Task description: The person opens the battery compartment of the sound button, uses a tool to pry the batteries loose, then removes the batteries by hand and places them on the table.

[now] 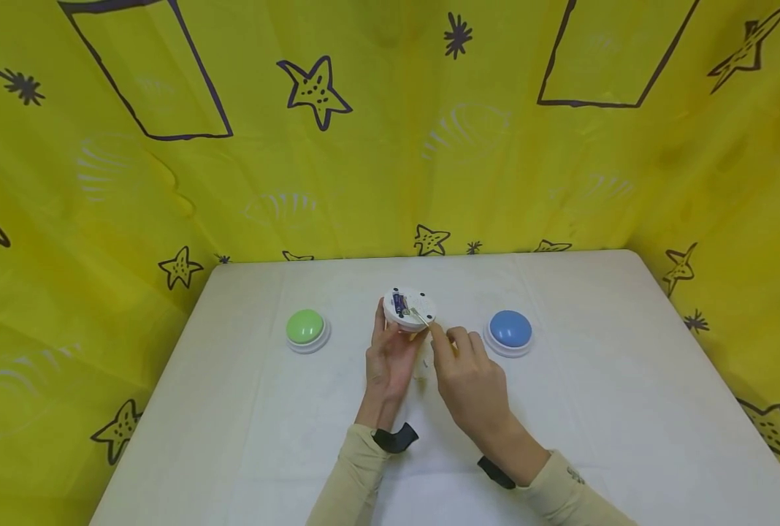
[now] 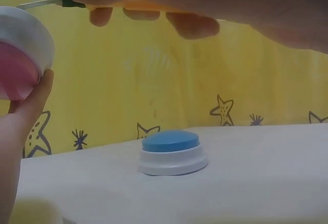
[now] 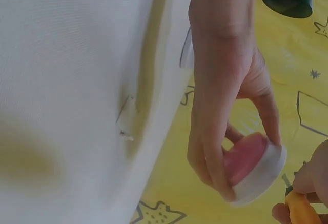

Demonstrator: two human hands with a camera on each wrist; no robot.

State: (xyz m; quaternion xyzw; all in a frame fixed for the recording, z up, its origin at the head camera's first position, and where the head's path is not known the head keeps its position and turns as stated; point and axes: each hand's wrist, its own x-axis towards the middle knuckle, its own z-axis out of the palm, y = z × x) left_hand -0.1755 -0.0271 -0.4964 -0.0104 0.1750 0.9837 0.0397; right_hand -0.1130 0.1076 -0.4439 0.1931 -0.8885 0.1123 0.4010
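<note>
In the head view my left hand (image 1: 388, 369) holds a round push button (image 1: 421, 302) with its white underside turned up. Batteries (image 1: 399, 303) show in an uncovered slot there. The button's pink dome (image 3: 245, 158) faces down between the fingers in the right wrist view. My right hand (image 1: 472, 383) grips a screwdriver (image 3: 301, 209) by its orange handle. The screwdriver's metal shaft (image 2: 43, 2) reaches over the button's base, with its tip at the battery slot. Whether the tip touches a battery, I cannot tell.
A green push button (image 1: 304, 326) stands on the white table (image 1: 265, 438) at left, and a blue one (image 1: 510, 329) at right. Small white pieces (image 3: 126, 119) lie on the cloth below the hands. Yellow curtains (image 1: 377, 183) surround the table's back and sides.
</note>
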